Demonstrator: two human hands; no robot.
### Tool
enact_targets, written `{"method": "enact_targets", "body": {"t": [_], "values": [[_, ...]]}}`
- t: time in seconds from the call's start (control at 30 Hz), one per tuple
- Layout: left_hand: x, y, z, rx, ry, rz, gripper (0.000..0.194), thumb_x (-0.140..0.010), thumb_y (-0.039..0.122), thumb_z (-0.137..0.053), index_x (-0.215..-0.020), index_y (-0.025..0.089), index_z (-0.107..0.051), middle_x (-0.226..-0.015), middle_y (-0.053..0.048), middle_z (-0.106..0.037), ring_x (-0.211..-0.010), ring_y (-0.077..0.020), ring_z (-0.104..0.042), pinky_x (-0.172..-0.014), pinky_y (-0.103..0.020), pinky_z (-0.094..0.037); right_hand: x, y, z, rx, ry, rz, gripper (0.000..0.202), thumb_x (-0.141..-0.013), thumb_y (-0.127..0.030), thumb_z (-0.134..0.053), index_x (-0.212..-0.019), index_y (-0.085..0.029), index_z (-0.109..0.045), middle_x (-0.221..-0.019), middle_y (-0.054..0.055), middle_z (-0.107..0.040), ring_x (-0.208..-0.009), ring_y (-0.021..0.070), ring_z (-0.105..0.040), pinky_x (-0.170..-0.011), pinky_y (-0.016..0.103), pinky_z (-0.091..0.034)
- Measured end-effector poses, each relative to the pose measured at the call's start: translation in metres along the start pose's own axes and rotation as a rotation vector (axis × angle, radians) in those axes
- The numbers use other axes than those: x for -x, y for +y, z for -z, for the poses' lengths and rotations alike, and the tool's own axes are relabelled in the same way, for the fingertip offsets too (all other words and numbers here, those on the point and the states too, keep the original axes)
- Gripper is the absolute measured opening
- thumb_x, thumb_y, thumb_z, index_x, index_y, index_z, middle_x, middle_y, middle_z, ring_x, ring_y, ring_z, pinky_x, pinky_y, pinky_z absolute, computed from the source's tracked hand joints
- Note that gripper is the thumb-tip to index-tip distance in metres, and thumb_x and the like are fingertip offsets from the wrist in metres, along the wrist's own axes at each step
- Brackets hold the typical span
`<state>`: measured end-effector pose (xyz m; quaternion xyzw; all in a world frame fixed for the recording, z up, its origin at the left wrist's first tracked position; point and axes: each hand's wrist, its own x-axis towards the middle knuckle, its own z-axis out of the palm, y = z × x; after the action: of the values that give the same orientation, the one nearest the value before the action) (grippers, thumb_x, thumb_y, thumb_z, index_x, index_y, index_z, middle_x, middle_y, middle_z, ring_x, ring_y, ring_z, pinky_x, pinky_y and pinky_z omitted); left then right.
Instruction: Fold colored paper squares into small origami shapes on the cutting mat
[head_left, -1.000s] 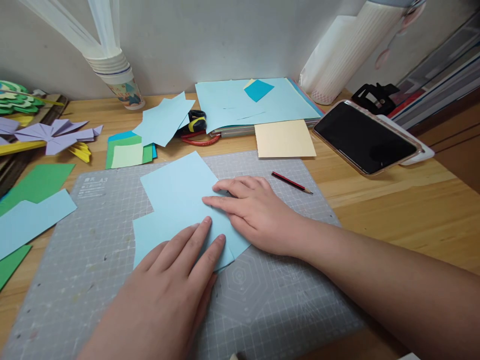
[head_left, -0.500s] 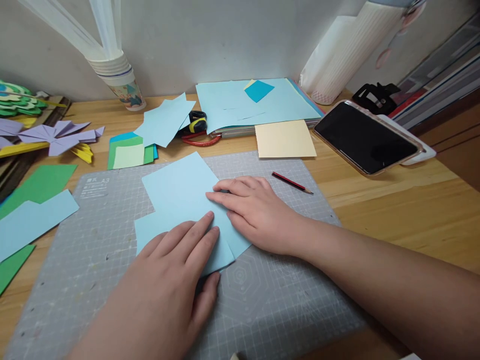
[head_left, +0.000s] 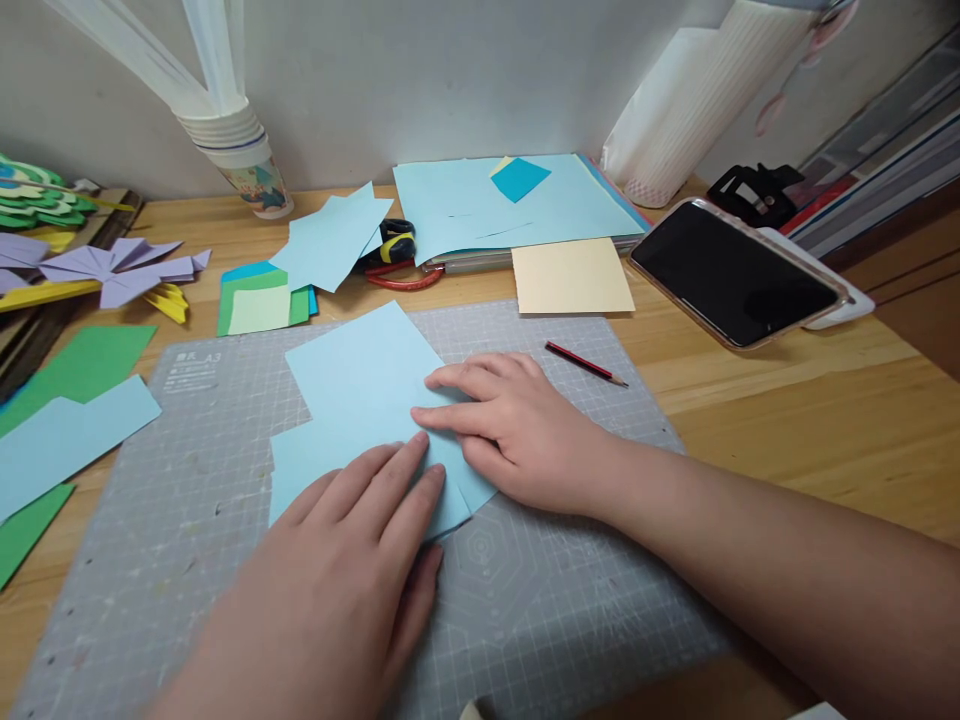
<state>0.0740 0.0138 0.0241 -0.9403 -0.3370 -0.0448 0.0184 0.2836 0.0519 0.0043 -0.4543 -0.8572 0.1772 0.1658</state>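
Overlapping light blue paper pieces (head_left: 360,370) lie on a grey cutting mat (head_left: 187,480). My left hand (head_left: 352,560) rests over their lower part, fingers spread and pointing up and right, with the thumb by the lower edge. My right hand (head_left: 510,430) lies on the right side of the same paper, its fingers apart and pointing left. The fingertips of both hands are close together near the paper's middle. The paper under my left palm is hidden. A red and black pencil (head_left: 585,364) lies right of my right hand.
Behind the mat are a cream paper (head_left: 574,277), a star-like blue paper (head_left: 330,238), red-handled scissors (head_left: 405,282) and green squares (head_left: 259,309). A phone (head_left: 739,272) leans at the right. Purple folded paper (head_left: 116,272) and green sheets (head_left: 90,370) are at the left.
My right index finger has shifted slightly down on the paper and spread farther from the finger above it. My left hand has moved slightly down and right.
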Motion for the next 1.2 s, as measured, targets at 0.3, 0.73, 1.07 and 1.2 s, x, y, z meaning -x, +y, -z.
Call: {"method": "enact_targets", "body": {"t": [0.3,0.73,1.07,1.2], "values": [[0.011,0.0,0.0,-0.04,0.035,-0.208,0.044,-0.083,0.006,-0.039,-0.114,0.014,-0.068,-0.123,-0.01,-0.07,-0.101,-0.0293,-0.07,-0.071,-0.042,-0.061,-0.001,0.001,0.0,-0.01,-0.018,-0.002,0.046,-0.088,-0.012,-0.044,-0.125,-0.027,-0.066,-0.138,0.005,-0.055,-0.125,0.0276,-0.044,-0.102,0.049,-0.029],[0.015,-0.003,-0.002,-0.087,0.07,-0.275,0.057,-0.072,0.0,-0.036,-0.119,0.014,-0.065,-0.124,-0.014,-0.067,-0.102,-0.0287,-0.071,-0.069,-0.039,-0.057,0.0,0.002,-0.001,-0.01,-0.009,0.009,0.046,-0.088,-0.012,-0.043,-0.125,-0.028,-0.066,-0.138,0.005,-0.055,-0.125,0.0273,-0.044,-0.102,0.049,-0.029],[0.013,-0.001,-0.003,-0.066,0.115,-0.252,0.054,-0.072,0.001,-0.037,-0.113,0.017,-0.069,-0.119,-0.01,-0.071,-0.101,-0.0251,-0.071,-0.072,-0.037,-0.052,-0.001,0.002,0.0,-0.013,-0.018,0.001,0.046,-0.088,-0.012,-0.043,-0.125,-0.028,-0.066,-0.138,0.005,-0.055,-0.125,0.027,-0.044,-0.102,0.049,-0.029],[0.016,-0.002,-0.003,-0.066,0.124,-0.252,0.056,-0.071,0.001,-0.037,-0.113,0.017,-0.069,-0.118,-0.009,-0.072,-0.102,-0.0243,-0.069,-0.074,-0.037,-0.05,0.0,0.002,-0.001,-0.015,-0.018,0.001,0.046,-0.088,-0.012,-0.043,-0.125,-0.028,-0.066,-0.138,0.005,-0.055,-0.125,0.0269,-0.044,-0.102,0.049,-0.028]]}}
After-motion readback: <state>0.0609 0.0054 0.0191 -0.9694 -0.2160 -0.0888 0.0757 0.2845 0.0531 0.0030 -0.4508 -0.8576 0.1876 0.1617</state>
